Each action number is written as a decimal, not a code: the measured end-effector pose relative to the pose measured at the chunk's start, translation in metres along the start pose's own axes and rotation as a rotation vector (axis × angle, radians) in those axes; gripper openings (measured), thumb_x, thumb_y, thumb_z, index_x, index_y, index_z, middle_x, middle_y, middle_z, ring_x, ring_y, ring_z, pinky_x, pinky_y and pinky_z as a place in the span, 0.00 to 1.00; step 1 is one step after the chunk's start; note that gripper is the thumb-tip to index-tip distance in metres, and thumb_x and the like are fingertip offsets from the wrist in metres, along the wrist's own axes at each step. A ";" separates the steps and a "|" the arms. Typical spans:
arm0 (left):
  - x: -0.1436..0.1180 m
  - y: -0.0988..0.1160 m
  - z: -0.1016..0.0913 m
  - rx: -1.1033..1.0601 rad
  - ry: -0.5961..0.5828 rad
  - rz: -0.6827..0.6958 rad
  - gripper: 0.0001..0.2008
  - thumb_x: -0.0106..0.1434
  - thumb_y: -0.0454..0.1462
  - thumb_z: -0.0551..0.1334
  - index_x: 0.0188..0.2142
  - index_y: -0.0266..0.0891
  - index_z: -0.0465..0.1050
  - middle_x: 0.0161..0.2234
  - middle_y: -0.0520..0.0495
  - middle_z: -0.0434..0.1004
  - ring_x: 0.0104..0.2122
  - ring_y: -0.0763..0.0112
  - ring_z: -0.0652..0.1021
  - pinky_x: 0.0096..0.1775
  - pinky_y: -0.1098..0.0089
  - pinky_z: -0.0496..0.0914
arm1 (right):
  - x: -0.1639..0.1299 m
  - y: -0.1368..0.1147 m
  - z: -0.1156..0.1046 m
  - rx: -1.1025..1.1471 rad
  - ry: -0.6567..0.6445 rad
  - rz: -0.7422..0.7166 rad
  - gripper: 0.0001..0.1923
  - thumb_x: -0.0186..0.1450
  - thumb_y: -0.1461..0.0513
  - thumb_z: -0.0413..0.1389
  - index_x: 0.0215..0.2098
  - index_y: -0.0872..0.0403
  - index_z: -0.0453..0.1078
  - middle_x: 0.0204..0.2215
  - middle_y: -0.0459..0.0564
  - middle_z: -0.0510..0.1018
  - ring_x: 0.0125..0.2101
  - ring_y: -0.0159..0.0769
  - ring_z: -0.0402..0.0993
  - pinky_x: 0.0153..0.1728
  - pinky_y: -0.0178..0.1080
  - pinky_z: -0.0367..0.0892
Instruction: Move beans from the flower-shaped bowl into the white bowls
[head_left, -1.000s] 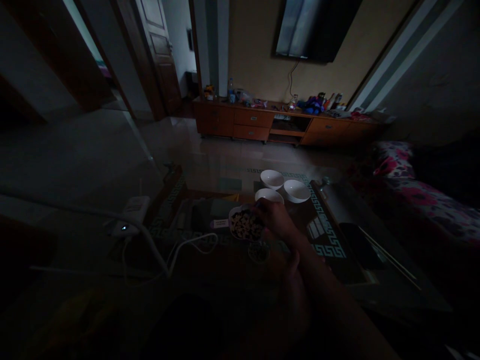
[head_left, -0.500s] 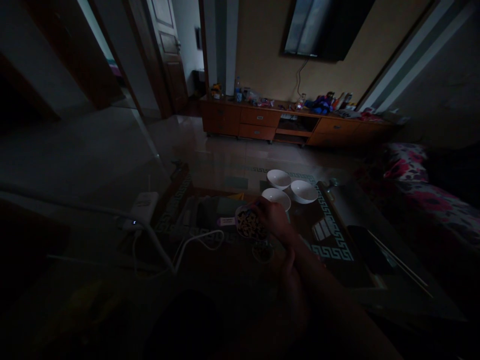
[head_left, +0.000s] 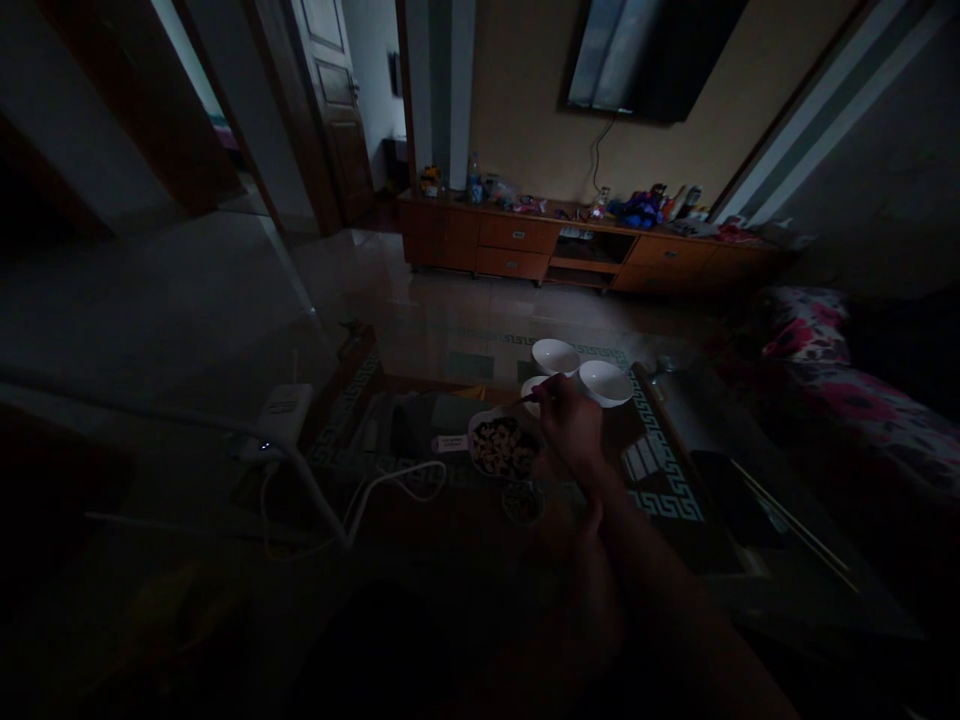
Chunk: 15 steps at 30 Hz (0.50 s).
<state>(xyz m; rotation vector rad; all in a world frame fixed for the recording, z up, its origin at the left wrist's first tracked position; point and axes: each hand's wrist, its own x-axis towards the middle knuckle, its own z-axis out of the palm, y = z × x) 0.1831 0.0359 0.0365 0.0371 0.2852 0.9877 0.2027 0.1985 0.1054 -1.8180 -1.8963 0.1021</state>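
My right hand [head_left: 570, 415] is closed around a thin stick-like tool [head_left: 525, 398], whose exact kind I cannot make out. It is above the right rim of a white dish [head_left: 474, 462] filled with dark and pale small pieces [head_left: 501, 447]. A labelled tab [head_left: 450, 443] sticks out from the dish's left side. Just below stands a small round clear container [head_left: 523, 503] with dark bits in it. My left hand [head_left: 592, 545], very dark, has its thumb against my right forearm and seems wrapped around it; its other fingers are hidden.
Three white bowls, one at the back [head_left: 556, 356], one at the right [head_left: 606, 384] and one partly behind my right hand [head_left: 531, 390], stand on the glass table. A white cable [head_left: 405, 480] and a white box [head_left: 289, 408] are left. Thin sticks [head_left: 795, 520] lie right, by a dark flat object [head_left: 731, 500].
My right hand has moved up and right from the dish, uncovering more of the small pieces. The thin tool now shows in its fingers. My left hand stays against the right forearm.
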 end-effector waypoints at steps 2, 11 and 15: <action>0.004 -0.007 0.002 -0.012 0.005 -0.018 0.35 0.67 0.60 0.71 0.60 0.35 0.79 0.56 0.32 0.77 0.63 0.39 0.72 0.64 0.51 0.68 | 0.001 0.011 -0.010 -0.051 0.100 0.107 0.18 0.80 0.52 0.49 0.49 0.53 0.78 0.38 0.55 0.86 0.36 0.43 0.81 0.35 0.37 0.59; 0.011 -0.022 0.003 0.005 -0.010 -0.128 0.36 0.70 0.62 0.69 0.58 0.32 0.81 0.60 0.31 0.75 0.62 0.42 0.73 0.62 0.56 0.70 | -0.001 0.032 -0.025 -0.090 0.101 0.184 0.16 0.80 0.53 0.51 0.51 0.51 0.77 0.39 0.52 0.88 0.34 0.41 0.82 0.34 0.36 0.57; 0.010 -0.020 0.001 0.046 -0.002 -0.118 0.37 0.69 0.64 0.69 0.59 0.34 0.79 0.60 0.32 0.74 0.61 0.44 0.74 0.63 0.54 0.69 | -0.005 0.024 -0.021 0.101 0.058 0.068 0.15 0.79 0.54 0.52 0.48 0.53 0.77 0.41 0.53 0.88 0.37 0.41 0.84 0.36 0.35 0.64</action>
